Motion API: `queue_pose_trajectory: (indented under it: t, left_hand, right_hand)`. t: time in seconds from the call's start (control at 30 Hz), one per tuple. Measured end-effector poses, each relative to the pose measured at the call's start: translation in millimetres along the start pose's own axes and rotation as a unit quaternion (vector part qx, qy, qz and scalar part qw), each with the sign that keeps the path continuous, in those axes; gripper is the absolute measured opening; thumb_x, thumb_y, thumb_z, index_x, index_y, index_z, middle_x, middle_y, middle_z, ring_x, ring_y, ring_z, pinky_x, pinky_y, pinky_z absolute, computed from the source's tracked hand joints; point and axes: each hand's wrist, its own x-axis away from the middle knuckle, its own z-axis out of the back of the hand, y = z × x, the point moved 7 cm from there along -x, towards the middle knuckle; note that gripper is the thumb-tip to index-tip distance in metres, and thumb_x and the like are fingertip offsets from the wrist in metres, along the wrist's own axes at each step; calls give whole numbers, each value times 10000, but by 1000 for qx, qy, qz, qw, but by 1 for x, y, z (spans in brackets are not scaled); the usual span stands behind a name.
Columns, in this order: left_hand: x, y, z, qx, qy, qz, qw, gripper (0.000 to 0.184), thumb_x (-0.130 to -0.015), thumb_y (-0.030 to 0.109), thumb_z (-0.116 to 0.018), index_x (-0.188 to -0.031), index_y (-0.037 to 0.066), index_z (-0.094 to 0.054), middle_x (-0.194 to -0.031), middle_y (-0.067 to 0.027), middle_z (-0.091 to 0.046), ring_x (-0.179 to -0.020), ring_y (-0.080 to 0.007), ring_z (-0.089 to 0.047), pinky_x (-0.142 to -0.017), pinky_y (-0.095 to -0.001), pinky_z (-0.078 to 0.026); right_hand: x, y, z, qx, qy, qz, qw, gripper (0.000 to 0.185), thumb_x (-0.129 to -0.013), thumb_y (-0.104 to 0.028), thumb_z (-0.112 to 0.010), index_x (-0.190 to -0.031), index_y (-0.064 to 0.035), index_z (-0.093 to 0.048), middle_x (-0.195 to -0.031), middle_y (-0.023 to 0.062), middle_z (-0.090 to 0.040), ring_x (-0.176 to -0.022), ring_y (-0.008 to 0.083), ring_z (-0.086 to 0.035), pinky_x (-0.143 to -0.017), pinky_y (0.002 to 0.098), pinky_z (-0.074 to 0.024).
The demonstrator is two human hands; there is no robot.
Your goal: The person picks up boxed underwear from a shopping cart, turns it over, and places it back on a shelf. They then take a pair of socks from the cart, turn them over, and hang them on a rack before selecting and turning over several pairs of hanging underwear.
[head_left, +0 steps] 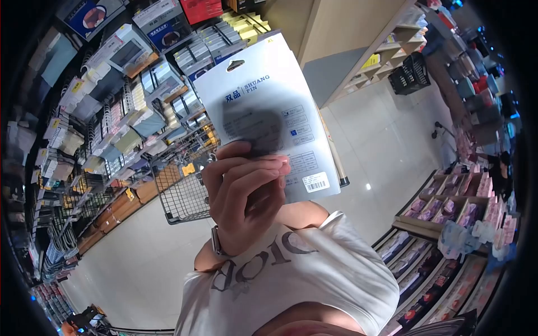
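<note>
A flat white-and-silver package (263,67) is held up in front of me, tilted. It has a hang hole, blue "SHUANG PIN" lettering, an XL mark and a barcode label at the lower right. My left hand (246,187), with a watch on the wrist, is at its lower left part, fingers bent and closed against it. A dark shadow lies over the package's middle. The right forearm (305,214) runs behind the package's lower edge; my right hand is hidden there, so its grip does not show.
Shelves (112,117) packed with boxed goods stand on the left. Behind my left hand is a black wire basket (182,193). A wooden panel (330,33) rises at the back, with a dark crate (409,74) beyond it. Display bins (443,210) stand at right on the tiled floor (375,131).
</note>
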Motion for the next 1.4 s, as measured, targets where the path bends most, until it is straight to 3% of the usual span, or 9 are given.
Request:
queue_pose_trajectory:
  t: [0.17,0.43,0.77,1.17,1.4]
  left_hand:
    - [5,2,-3,6,18,-12,1000,254,-755,-65,-731,-952,66,-643,-966,-33,-755,-974,-193,-574,-916,-428,-488]
    - [12,10,-9,-64,-30,-31,997,285,-709,-58,-703,-948,91,-663,-967,-24,-727,-972,-222,-537,-890,-428,-495]
    - [36,0,-20,-137,-75,-1,988,298,-695,32,-691,-981,102,-648,-992,1,-650,-980,-234,-513,-925,-442,-463]
    - [46,-6,-4,-158,-118,53,979,249,-758,-3,-611,-991,66,-560,-1008,-52,-618,-988,-256,-515,-999,-483,-406]
    - [52,-11,25,-169,-118,63,976,331,-695,-25,-608,-1004,76,-543,-1045,-47,-586,-993,-268,-506,-994,-481,-395]
  right_hand:
    - [24,-4,-23,3,7,-5,1000,371,-989,-370,-527,-1213,-74,-539,-925,18,-646,-838,131,-647,-593,249,-506]
    - [57,-15,-51,-26,-1,-1,1000,344,-983,-334,-532,-1207,-73,-546,-909,27,-656,-827,138,-649,-591,254,-511]
    - [39,-11,-17,-100,-40,-17,994,313,-975,-290,-537,-1199,-72,-554,-889,37,-668,-815,148,-652,-589,260,-517]
    - [20,10,27,-163,-59,-41,984,280,-966,-237,-543,-1190,-71,-564,-864,50,-683,-799,159,-655,-586,267,-525]
    - [5,26,43,-173,-59,-45,982,263,-960,-206,-547,-1185,-71,-570,-850,58,-692,-790,166,-657,-585,271,-529]
